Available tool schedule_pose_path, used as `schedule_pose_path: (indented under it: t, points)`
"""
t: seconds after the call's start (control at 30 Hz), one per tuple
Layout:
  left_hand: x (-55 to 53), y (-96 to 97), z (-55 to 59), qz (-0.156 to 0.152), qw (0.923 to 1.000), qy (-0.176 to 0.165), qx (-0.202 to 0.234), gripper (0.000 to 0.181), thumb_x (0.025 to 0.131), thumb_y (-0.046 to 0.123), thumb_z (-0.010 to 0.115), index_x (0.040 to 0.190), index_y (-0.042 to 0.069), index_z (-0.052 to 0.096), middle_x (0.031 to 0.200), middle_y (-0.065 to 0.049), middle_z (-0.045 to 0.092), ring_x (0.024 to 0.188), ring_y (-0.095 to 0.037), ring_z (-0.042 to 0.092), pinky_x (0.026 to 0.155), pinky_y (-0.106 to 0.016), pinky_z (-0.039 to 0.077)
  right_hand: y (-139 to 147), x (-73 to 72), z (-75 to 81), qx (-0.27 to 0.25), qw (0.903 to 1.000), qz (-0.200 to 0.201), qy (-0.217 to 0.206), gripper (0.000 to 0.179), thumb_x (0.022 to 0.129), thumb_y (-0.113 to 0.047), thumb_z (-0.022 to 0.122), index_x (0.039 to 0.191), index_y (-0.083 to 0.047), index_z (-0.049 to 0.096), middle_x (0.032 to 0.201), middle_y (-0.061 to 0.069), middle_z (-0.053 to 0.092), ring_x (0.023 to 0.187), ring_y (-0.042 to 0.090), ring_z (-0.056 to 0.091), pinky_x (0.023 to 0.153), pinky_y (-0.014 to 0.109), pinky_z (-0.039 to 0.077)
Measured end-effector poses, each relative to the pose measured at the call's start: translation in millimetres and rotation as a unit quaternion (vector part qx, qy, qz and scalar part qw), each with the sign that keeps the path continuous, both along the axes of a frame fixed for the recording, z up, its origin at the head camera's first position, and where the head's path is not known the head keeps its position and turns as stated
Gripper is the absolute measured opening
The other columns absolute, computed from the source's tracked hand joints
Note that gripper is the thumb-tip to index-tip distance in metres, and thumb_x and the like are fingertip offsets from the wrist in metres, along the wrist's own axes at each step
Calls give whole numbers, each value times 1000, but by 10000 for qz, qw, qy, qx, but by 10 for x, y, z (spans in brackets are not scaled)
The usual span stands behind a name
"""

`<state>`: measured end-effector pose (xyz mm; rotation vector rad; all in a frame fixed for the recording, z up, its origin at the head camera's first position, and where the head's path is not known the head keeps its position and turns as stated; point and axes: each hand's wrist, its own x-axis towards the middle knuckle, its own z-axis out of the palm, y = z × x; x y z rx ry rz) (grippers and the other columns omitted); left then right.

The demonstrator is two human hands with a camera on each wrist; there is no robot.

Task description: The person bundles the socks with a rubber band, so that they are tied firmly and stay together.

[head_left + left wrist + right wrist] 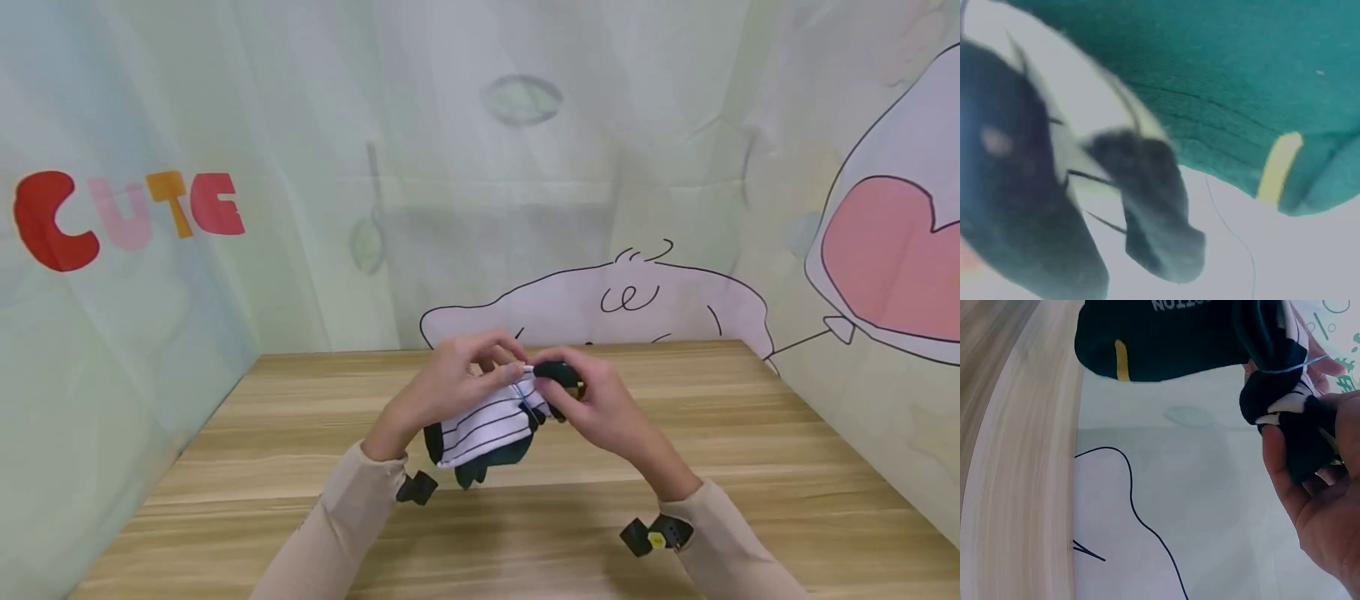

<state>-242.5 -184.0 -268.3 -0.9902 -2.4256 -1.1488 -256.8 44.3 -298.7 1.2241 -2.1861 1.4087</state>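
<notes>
A bundle of socks (487,429), dark green and white with thin black stripes, is held up over the table between both hands. My left hand (453,383) pinches the white striped cloth near a thin light-blue band (1294,370) looped round the bundle. On the other side of the band, my right hand (606,408) grips the bunched dark green end between thumb and fingers. In the right wrist view a green sock (1166,347) with a yellow stripe and pale lettering hangs out from the bundle. Green cloth (1222,81) fills the upper left wrist view, where the left hand is mostly hidden.
Below the hands lies a wood-grain table (300,475). A pale printed curtain (315,100) with cartoon drawings and coloured letters surrounds it at the back and sides. Small black devices (417,488) sit at both cuffs.
</notes>
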Motion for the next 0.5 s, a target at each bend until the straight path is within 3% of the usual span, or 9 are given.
schedule_pose_path:
  t: [0.17, 0.5]
  points:
    - [2, -24, 9, -48, 10000, 21, 69, 12, 100, 22, 64, 108, 16, 69, 88, 3, 74, 71, -12, 63, 60, -29, 50, -4, 25, 0, -337, 9990, -200, -223, 22, 99, -8, 63, 121, -10, 62, 108, 13, 61, 76, 25, 61, 49, 33, 54]
    - [3, -48, 32, 1, 9999, 7, 137, 21, 104, 24, 55, 111, 14, 73, 86, 2, 70, 66, -11, 63, 59, -29, 50, -15, 43, 17, -896, 9934, -182, -688, 20, 100, -6, 59, 119, -6, 61, 105, 16, 59, 65, 23, 57, 48, 32, 50]
